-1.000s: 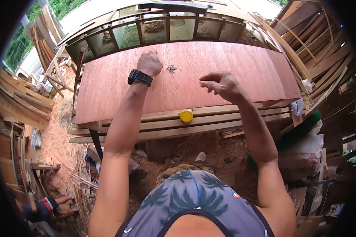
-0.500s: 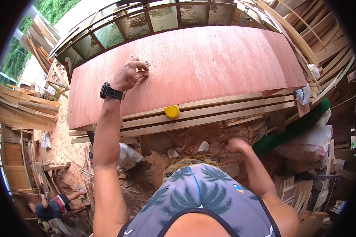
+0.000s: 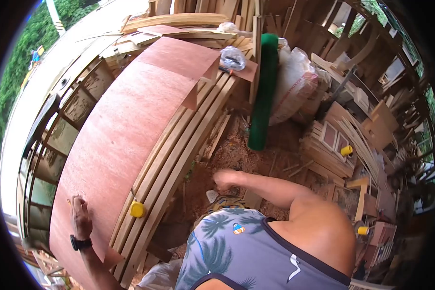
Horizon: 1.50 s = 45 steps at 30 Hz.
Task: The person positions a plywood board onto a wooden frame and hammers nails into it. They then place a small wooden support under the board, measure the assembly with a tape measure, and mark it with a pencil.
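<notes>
My left hand, with a black watch on its wrist, is over the near end of a reddish plywood sheet. Its fingers are curled together beside a small pale patch on the wood. A tiny orange-yellow bit shows at the fingertips, too small to name. On the wooden strips along the sheet's edge sits a yellow tape measure, to the right of that hand. My right hand hangs over the shavings-covered floor, apart from the bench. Its fingers look curled in, and anything inside them is hidden.
A green roll stands beside white sacks past the strips' far end. A clear plastic bag lies near the plywood's far corner. Wood offcuts and framed pieces are stacked at right. A slatted frame with panels borders the sheet's left side.
The view has swung to the right, so the plywood now runs upward at the left. My left hand stays near the same patch on the sheet, and my right hand still hangs low.
</notes>
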Motion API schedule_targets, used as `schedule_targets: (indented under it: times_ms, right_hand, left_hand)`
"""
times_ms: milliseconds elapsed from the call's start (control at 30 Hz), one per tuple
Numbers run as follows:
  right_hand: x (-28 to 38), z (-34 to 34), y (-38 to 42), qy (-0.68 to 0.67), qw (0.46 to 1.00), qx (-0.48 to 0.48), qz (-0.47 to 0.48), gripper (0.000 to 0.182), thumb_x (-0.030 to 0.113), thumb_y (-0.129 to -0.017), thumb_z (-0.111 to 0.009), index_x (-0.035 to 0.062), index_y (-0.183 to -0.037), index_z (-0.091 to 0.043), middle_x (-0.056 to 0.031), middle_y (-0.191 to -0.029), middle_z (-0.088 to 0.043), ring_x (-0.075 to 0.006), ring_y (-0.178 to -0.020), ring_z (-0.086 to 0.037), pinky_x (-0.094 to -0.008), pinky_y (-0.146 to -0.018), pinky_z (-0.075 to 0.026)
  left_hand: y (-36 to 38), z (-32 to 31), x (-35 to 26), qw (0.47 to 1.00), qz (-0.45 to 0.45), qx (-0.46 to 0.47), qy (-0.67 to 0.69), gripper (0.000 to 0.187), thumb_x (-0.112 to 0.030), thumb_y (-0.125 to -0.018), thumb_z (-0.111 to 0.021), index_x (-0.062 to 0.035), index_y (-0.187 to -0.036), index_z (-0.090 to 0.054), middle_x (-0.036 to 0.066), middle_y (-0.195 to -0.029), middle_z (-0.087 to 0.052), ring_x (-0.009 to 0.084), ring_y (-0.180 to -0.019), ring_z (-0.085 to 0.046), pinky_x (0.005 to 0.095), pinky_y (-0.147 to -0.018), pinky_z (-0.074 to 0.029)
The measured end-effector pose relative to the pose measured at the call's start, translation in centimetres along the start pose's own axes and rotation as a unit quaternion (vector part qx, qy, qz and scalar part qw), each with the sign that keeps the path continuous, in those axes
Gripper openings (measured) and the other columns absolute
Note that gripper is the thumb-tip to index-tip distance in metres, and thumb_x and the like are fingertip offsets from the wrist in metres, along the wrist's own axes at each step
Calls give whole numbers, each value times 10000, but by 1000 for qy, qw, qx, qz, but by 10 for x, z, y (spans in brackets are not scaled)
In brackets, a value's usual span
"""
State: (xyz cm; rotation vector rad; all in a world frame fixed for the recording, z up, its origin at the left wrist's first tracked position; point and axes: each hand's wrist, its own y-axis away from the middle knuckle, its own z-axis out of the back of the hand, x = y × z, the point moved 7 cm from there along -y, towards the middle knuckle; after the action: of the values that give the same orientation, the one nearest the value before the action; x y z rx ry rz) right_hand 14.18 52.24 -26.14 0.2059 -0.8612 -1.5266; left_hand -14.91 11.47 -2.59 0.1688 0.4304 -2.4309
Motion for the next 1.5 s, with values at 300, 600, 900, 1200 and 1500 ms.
schedule_targets:
  times_ms: [300,600,900,1200,1500]
  right_hand:
    - [-39,-7,46,-62,990,9,-129,315,182,-802,-620,-55,-974,-736,-251,-1031,-712,-390,-1005,-687,-457,-854,-561]
    - [-232,232,2,54,886,-378,-264,305,119,-781,-602,-23,-1032,-698,-263,-1030,-701,-409,-996,-689,-502,-844,-562]
    - [-439,364,-137,87,872,-423,-232,422,184,-830,-655,34,-1223,-610,-195,-1202,-652,-356,-1104,-639,-445,-944,-528]
    - [-257,370,-12,-622,680,-381,78,548,346,-959,-662,41,-1390,-516,-89,-1186,-606,-149,-1081,-608,-255,-881,-535]
    - [-346,407,-61,-542,771,-333,7,475,309,-966,-661,64,-1355,-542,-26,-990,-595,-117,-845,-583,-247,-678,-484]
  left_hand:
    - [55,-27,-127,863,159,37,477,211,63,-911,-628,-6,-1104,-677,53,-841,-692,105,-713,-647,253,-638,-535]
    - [104,-145,-228,831,247,204,455,112,-18,-859,-738,21,-963,-731,51,-816,-730,101,-767,-674,256,-701,-542]
    - [103,-145,-217,737,511,4,442,104,-66,-890,-690,25,-922,-732,92,-768,-727,134,-692,-687,278,-640,-541]
    - [108,-111,-247,807,486,-31,334,233,-142,-853,-695,-31,-1054,-738,133,-861,-744,264,-795,-719,343,-758,-555]
    - [134,-89,-232,780,481,-84,391,140,-75,-886,-677,0,-997,-720,102,-881,-754,171,-816,-709,307,-761,-537]
